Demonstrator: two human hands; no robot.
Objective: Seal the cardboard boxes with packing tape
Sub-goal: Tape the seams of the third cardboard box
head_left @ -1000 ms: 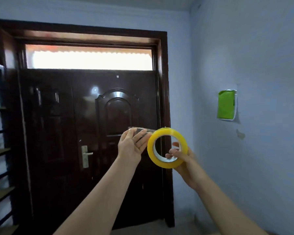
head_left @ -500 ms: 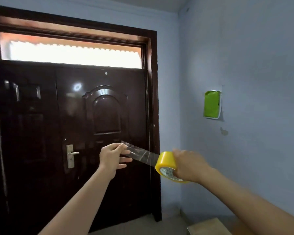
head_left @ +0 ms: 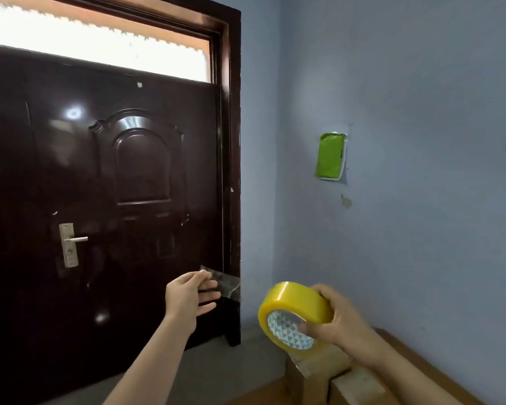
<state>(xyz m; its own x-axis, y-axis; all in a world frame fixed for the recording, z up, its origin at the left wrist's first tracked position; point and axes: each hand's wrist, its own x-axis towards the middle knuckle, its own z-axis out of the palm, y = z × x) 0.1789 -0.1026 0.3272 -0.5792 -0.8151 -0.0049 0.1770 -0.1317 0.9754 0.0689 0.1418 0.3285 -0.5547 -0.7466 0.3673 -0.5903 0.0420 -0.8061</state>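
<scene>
A dark brown door [head_left: 105,176] is seen filling the left half of the frame, with a bright transom window [head_left: 94,45] across the upper left and a metal handle [head_left: 70,244] at lower left. A pale blue wall [head_left: 421,112] occupies the right half; a green packet [head_left: 330,156] is fixed to it right of centre.

At the lower right, cardboard boxes [head_left: 319,372] are partly shown; their tops are largely covered by the right forearm and cut off by the bottom edge, so their flaps cannot be judged.

The roll of yellow packing tape [head_left: 295,317] is held in the lower centre-right, above the boxes. It is gripped by the right hand [head_left: 339,323], fingers curled over the outer band and the thumb blurred at the patterned core.

The left hand [head_left: 190,296] is raised at lower centre, before the door. A clear strip of tape [head_left: 222,283] is pinched at its free end between thumb and forefinger; the remaining fingers are spread. The strip's run toward the roll is hard to make out against the blue wall.
</scene>
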